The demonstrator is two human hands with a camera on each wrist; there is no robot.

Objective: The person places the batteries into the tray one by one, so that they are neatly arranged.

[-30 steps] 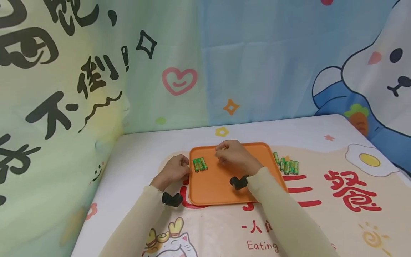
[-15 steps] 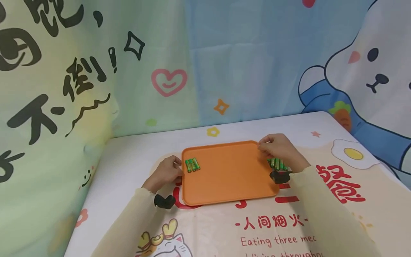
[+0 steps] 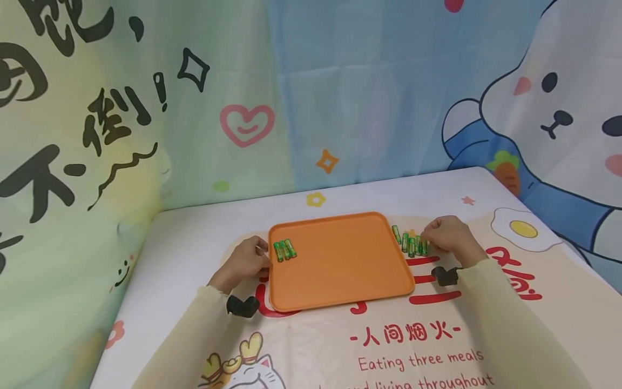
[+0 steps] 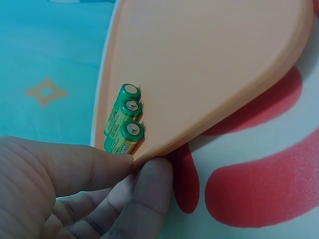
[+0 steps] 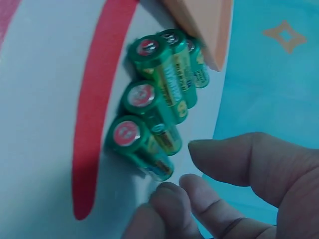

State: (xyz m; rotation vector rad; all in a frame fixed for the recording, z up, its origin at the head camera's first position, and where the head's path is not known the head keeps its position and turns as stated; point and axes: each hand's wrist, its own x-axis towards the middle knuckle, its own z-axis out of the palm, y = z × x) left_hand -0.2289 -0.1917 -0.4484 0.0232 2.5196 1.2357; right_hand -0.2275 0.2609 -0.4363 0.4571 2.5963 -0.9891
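My left hand [image 3: 245, 262] pinches the left rim of an orange tray [image 3: 340, 270], its thumb and a finger meeting at the edge in the left wrist view. Three green batteries [image 4: 130, 132] lie side by side on the tray just inside that rim. Off the tray's right side, several more green batteries [image 3: 411, 246] lie in a slanting row on the table. Beside the near end of that row is my right hand [image 3: 449, 237]. The right wrist view shows its thumb and fingers apart, fingertips close to the last battery [image 5: 142, 144], nothing held.
The table [image 3: 389, 367] has a printed cover with red characters, English words and a cat drawing. Behind it hangs a patterned curtain [image 3: 369, 108], continuing along the left side. Each wrist wears a black strap mount [image 3: 243, 306].
My right hand has moved from over the tray, past its far right corner, to the right end of the loose battery row. The left hand stays at the rim. The head view has shifted right.
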